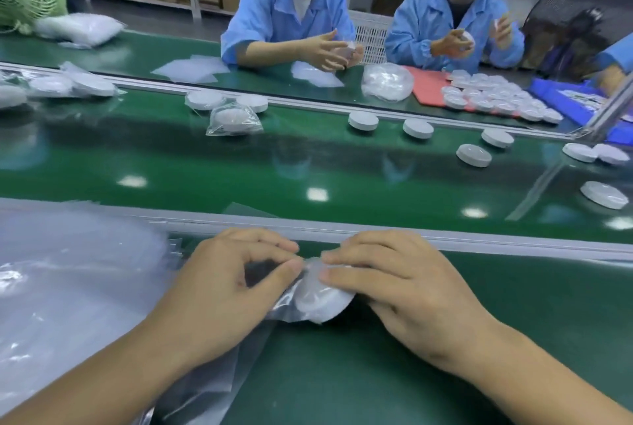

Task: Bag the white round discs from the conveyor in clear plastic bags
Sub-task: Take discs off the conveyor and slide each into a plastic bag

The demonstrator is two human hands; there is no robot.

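Head cam: both hands are working on the near ledge, just this side of the belt. Left hand is pinching the bag between thumb and fingers. Right hand is curling over the disc, gripping it through the plastic. The disc is sitting inside the bag between both hands. Loose discs are lying on the belt, far right.
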